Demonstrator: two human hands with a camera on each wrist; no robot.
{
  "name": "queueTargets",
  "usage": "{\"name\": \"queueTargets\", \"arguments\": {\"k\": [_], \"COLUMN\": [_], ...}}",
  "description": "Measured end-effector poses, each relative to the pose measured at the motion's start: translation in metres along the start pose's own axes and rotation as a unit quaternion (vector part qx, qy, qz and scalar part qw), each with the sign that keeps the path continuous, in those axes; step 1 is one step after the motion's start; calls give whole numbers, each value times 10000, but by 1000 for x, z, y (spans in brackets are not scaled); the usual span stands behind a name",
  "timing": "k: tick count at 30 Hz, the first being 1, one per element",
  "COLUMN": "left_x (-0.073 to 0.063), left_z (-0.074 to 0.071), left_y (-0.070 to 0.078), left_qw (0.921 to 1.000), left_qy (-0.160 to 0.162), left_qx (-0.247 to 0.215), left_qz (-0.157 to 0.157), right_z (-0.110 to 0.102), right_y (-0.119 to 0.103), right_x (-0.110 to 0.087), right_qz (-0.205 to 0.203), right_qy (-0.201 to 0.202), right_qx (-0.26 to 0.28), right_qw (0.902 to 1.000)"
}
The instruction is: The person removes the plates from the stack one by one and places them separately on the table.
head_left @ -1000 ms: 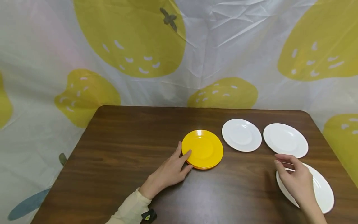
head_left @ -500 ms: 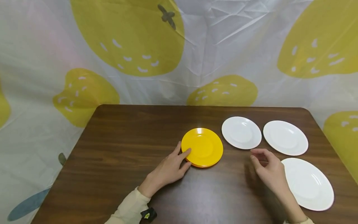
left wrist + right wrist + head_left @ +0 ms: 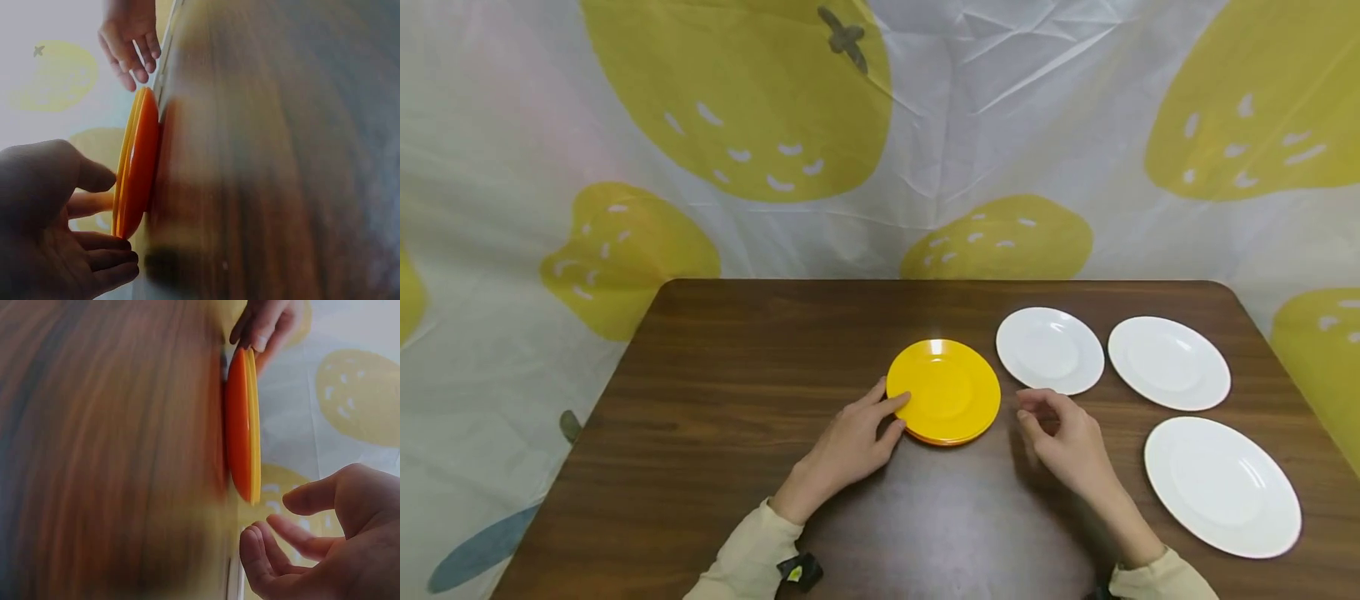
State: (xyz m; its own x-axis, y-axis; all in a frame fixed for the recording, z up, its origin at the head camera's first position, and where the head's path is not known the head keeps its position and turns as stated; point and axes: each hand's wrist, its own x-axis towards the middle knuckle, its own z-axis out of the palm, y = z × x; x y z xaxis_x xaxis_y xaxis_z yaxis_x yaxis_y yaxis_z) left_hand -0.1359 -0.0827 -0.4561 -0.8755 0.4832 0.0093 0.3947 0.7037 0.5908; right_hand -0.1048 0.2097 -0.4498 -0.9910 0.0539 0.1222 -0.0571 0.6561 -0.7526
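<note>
A stack of small plates, yellow on top with orange below, lies near the table's middle. My left hand holds the stack at its left rim, one finger over the top plate and others along the edge. In the left wrist view, the left fingers meet the rim, and the stack's orange underside faces the tabletop. My right hand, fingers loosely bent and holding nothing, hovers just right of the stack. A gap separates the right hand from the rim in the right wrist view.
Two white plates, a smaller one and a larger one, lie at the back right of the brown wooden table. The largest white plate lies in front of them. A lemon-patterned cloth hangs behind.
My right hand has moved left from over the largest white plate to beside the yellow and orange stack. The left hand and the plates have stayed in place.
</note>
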Motion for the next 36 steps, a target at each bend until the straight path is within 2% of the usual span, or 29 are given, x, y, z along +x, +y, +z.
{"name": "queueTargets", "arguments": {"k": [4,9,15,18,24,28,31,34,36], "left_x": [2,4,6,7,8,9,10,12,12], "left_z": [0,1,3,4,5,5,5,4,4], "left_y": [-1,-2,-6,-8,-8,-9,-11,-14,-16], "left_qw": [9996,9967,9923,9879,9748,9668,9615,9506,9376], "left_qy": [257,560,872,999,1376,1655,1700,1662,1665], "left_qx": [-57,-501,-832,-1155,-1739,-1882,-1983,-2391,-2829], "left_qz": [-95,-306,-282,-289,-239,-505,-851,-1076,-1150], "right_z": [9,19,22,23,26,29,30,30,30], "right_y": [-4,-7,-8,-9,-9,-9,-10,-11,-11], "right_x": [3,7,8,8,8,9,8,7,7], "right_qz": [50,-109,-318,-327,-296,-333,-356,-367,-362], "right_qy": [-180,-374,-465,-504,-538,-539,-543,-518,-505], "right_qx": [155,255,146,91,55,-31,-83,-111,-135], "right_qw": [9997,9989,9983,9982,9981,9980,9979,9979,9980]}}
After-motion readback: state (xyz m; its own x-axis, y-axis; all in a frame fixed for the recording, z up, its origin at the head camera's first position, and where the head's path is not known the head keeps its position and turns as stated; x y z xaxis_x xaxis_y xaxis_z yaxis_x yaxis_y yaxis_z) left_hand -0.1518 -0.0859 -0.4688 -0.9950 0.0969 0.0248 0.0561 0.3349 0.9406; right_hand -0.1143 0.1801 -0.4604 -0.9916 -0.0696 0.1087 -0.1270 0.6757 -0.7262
